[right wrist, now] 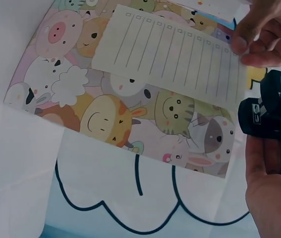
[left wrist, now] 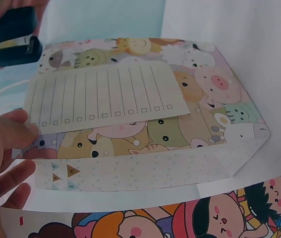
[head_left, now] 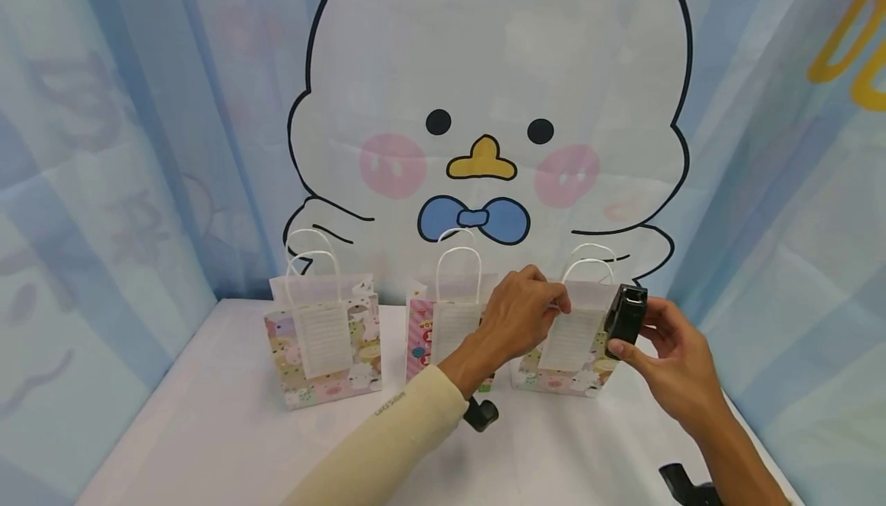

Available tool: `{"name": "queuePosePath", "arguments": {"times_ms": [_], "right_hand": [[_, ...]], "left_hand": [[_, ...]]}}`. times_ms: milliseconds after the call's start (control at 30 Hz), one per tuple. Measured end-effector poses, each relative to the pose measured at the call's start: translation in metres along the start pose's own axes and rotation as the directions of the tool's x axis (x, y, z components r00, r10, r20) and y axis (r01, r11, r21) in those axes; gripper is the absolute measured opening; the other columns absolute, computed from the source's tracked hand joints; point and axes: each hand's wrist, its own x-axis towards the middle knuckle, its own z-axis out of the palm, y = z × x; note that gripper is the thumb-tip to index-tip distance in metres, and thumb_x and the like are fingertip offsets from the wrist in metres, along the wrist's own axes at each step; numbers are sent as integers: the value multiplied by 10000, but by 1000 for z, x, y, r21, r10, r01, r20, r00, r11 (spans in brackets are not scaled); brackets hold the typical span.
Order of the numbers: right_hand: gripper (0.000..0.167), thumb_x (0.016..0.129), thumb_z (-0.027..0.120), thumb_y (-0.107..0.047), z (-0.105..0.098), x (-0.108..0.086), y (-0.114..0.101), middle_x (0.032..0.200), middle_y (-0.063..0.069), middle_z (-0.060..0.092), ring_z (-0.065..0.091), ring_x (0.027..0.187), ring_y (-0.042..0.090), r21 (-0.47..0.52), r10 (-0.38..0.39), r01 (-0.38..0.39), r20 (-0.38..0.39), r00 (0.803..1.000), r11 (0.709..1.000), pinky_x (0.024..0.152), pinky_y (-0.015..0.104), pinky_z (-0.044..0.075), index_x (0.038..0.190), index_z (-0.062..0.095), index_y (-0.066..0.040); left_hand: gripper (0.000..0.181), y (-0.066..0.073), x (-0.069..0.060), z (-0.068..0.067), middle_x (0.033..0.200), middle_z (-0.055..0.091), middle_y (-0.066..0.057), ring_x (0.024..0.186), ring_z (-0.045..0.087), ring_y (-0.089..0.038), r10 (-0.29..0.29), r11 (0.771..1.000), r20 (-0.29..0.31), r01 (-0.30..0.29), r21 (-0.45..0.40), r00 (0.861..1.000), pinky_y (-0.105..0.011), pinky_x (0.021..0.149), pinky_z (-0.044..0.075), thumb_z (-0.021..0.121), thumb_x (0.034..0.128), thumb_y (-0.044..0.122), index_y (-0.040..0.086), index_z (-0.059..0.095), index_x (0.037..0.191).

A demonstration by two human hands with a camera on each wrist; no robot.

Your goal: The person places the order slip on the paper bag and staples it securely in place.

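Note:
At the rightmost paper gift bag [head_left: 601, 374], my left hand [head_left: 521, 312] pinches the upper edge of a lined note sheet [head_left: 571, 343] against the bag's front. In the left wrist view, the thumb lies on the lined sheet [left wrist: 105, 96] and the other fingers are at the bag's top edge. A black stapler [head_left: 627, 312] is in my right hand [head_left: 681, 364], held beside the bag's upper right corner. The right wrist view has the stapler [right wrist: 274, 106] near the sheet's end, its jaws apart and no paper visibly between them. Cartoon animals cover the bag's front [right wrist: 105, 119].
Two more handled gift bags, a left one [head_left: 277, 352] and a middle one [head_left: 418, 337], stand in the row, each with a lined sheet on its front. A white table [head_left: 208, 444] lies beneath. Behind hangs a cartoon-printed curtain [head_left: 484, 52].

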Motion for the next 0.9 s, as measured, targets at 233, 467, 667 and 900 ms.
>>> {"name": "queuePosePath", "arguments": {"times_ms": [233, 467, 667, 900], "right_hand": [[598, 875, 763, 155, 4, 15, -3, 1288, -116, 604, 633, 1158, -29, 85, -35, 35, -3, 999, 996, 962, 60, 506, 1382, 541, -71], [581, 887, 762, 137, 8, 27, -4, 1302, -144, 597, 631, 1173, -49, 70, -36, 36, 6, 999, 997, 949, 70, 519, 1382, 535, -64], [590, 880, 782, 119, 11, 36, -2, 1297, -128, 605, 641, 1164, -33, 56, -45, 44, 17, 999, 997, 944, 77, 525, 1391, 536, -44], [607, 888, 791, 85, 16, 39, 1, 1301, -163, 590, 624, 1177, -84, 19, -49, 48, 61, 997, 999, 916, 87, 541, 1418, 505, 11]], "left_hand": [[98, 0, 0, 0, 973, 800, 125, 970, 637, -66, -3, 1000, 2, 3, 0, 1000, -200, 877, 516, 813, 954, 191, 278, 820, 999], [100, 0, 0, 0, 968, 801, 129, 967, 642, -62, 5, 1000, -4, -5, 0, 1000, -204, 902, 522, 805, 959, 189, 280, 820, 999], [108, -1, -1, 1, 966, 797, 133, 965, 641, -60, 14, 1000, -8, -14, 2, 1000, -188, 875, 514, 799, 963, 184, 285, 818, 996], [114, -1, 0, 1, 969, 791, 134, 978, 644, -62, 11, 1000, 7, -11, 17, 1000, -200, 881, 518, 801, 962, 189, 292, 819, 1006]]}}
